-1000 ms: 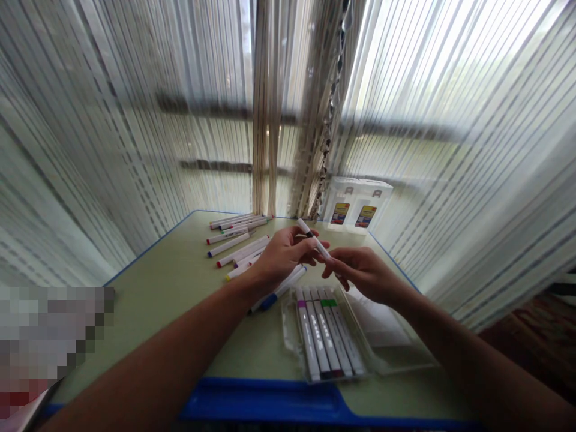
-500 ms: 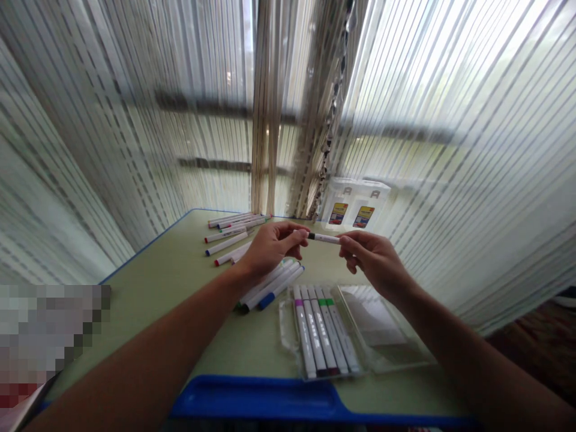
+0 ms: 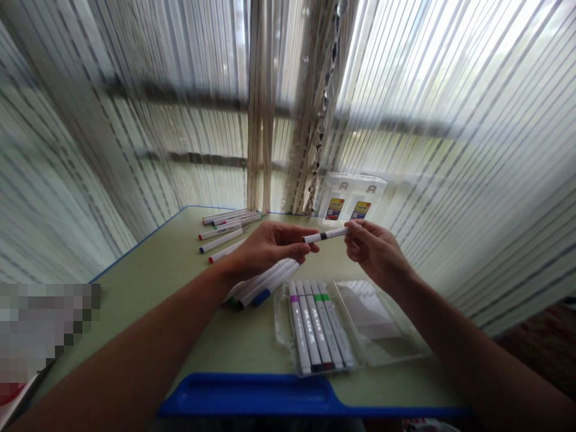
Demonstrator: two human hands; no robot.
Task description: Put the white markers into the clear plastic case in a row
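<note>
Marker point(image 3: 333, 233) was in the air over the green table point(image 3: 148, 289), beyond the open clear case point(image 3: 283, 331). Left hand point(image 3: 265, 246) had fingers around its left end; couldn't tell if gripping. Right hand point(image 3: 369, 243) pinched the other end. Judged light, stiff, slightly slippery, not fragile; best hold probably mid-barrel, by the dark band point(image 3: 323, 236).

Room interior, apparently in a home. Sheer, striped string curtains point(image 3: 454, 222) hang around the table, and daylight from a window point(image 3: 490, 45) passes through them, a domestic style of furnishing. The light-green table point(image 3: 148, 258), with blue edging and a moulded blue trough point(image 3: 256, 393), resembles a household study desk; markers point(image 3: 222, 240) lie loose upon it.
</note>
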